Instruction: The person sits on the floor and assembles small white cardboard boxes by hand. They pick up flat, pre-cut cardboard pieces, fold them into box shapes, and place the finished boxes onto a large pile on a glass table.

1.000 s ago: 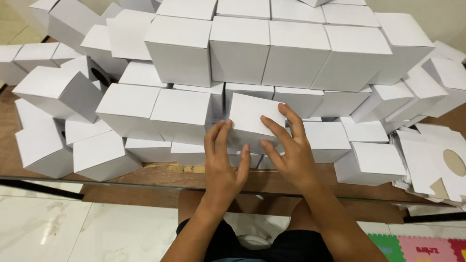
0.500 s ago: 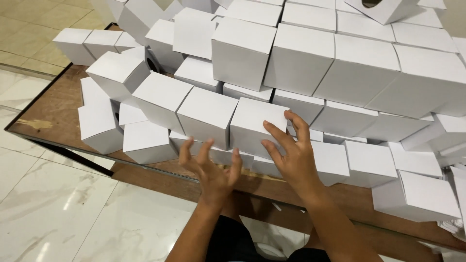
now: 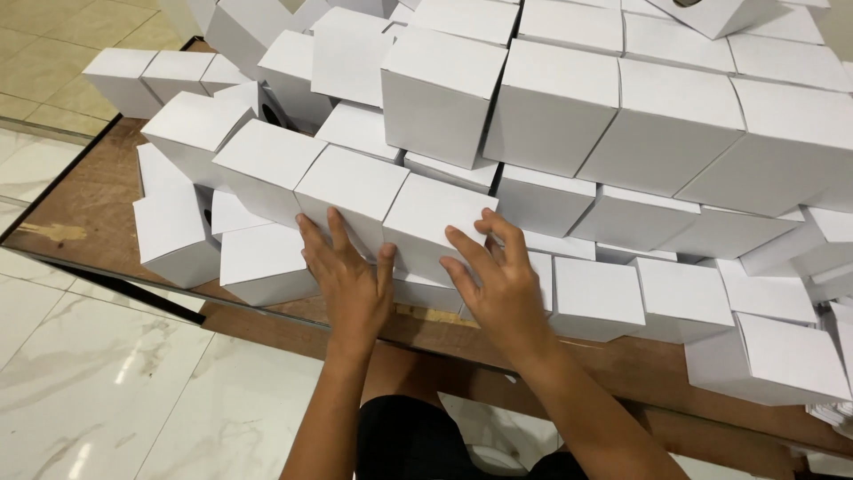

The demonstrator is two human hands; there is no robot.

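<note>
Head cam: both hands are flat and open, not gripping anything, just pressing on one white box (image 3: 433, 224) at the center of the frame. The left hand (image 3: 348, 276) sits at its lower left edge, the right hand (image 3: 498, 283) at its lower right. That box is wedged into a big pile of boxes (image 3: 622, 116) covering the wooden bench (image 3: 84, 209), with the tile floor (image 3: 107, 391) at lower left.

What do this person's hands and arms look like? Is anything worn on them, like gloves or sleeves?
Both are bare. The left hand and the right hand wear no gloves, and no rings, watch or bands show. The forearms are uncovered as far as the bottom edge of the picture, so no sleeves are visible. Lower down, between the arms, the person wears a dark garment.
</note>
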